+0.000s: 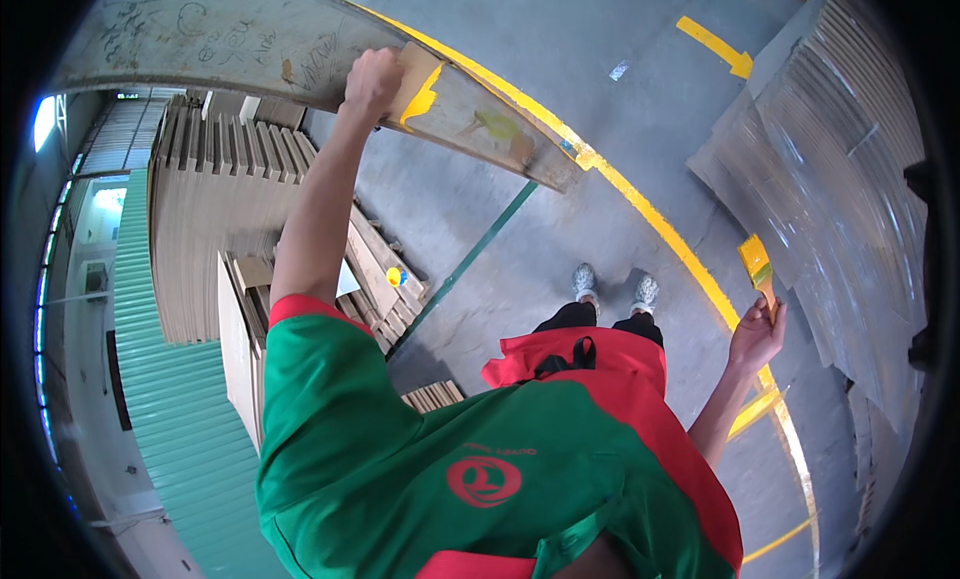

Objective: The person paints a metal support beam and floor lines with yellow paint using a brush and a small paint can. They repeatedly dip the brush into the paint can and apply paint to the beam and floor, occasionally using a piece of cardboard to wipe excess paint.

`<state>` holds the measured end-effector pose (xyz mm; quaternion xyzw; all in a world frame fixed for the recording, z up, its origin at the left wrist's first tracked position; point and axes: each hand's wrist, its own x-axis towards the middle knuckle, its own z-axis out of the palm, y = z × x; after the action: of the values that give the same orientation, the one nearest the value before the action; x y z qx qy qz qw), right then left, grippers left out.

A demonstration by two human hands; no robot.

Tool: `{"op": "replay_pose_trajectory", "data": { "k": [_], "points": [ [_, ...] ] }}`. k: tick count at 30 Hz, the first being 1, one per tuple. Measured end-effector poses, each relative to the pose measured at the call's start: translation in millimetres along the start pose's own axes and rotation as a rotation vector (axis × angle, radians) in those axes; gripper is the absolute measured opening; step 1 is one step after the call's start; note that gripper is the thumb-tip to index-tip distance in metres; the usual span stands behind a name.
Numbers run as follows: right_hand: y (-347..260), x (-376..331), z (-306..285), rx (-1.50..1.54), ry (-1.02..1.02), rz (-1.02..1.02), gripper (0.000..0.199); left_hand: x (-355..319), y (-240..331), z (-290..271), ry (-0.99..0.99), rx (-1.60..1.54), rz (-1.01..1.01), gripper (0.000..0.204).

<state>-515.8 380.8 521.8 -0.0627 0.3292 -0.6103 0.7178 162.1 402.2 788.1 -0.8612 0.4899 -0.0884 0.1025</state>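
My left hand (374, 82), fingers closed, holds a tan piece of cardboard (413, 67) against a long grey metal beam (330, 54). A thick smear of yellow paint covers the cardboard's right edge. Further along the beam, toward its end, are a green-yellow smudge and some brown marks; dark scribbles run along the other part. Out to the right, my right hand (758, 337) grips the handle of a paintbrush (758, 264). The brush points upward, its bristles coated in yellow paint, and is well apart from the beam.
Tall stacks of cardboard sheets (215, 214) stand at the left, beside a green corrugated surface (165, 379). A small yellow container (396, 277) sits near the lower sheets. Plastic-wrapped stacks (830, 149) rise at the right. Yellow lines (660, 214) and a green line (480, 247) mark the grey floor.
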Motion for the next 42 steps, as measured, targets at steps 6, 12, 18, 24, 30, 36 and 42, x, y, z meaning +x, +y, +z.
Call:
{"op": "replay_pose_trajectory", "data": {
  "k": [6,12,18,24,30,36,42],
  "points": [
    [10,6,-1,0.022,-0.016,0.037,0.024,0,0,-7,0.003,0.035,0.039,0.026],
    [23,8,-8,0.037,-0.044,0.084,0.026,-1,17,-18,-0.028,0.264,-0.046,0.035],
    [28,6,-32,0.040,0.008,0.081,0.028,2,35,-29,-0.117,0.424,-0.049,0.035],
    [25,7,-43,0.054,0.007,0.064,0.028,4,36,-30,-0.131,0.428,-0.031,0.035],
    [22,5,-48,0.077,0.012,0.058,0.028,7,41,-31,-0.165,0.437,-0.055,0.035],
    [18,-2,-59,0.086,0.031,0.043,0.028,5,41,-29,-0.149,0.454,-0.054,0.034],
    [14,-3,-69,0.112,0.032,0.023,0.028,2,43,-28,-0.171,0.472,-0.074,0.033]
  ]
}}
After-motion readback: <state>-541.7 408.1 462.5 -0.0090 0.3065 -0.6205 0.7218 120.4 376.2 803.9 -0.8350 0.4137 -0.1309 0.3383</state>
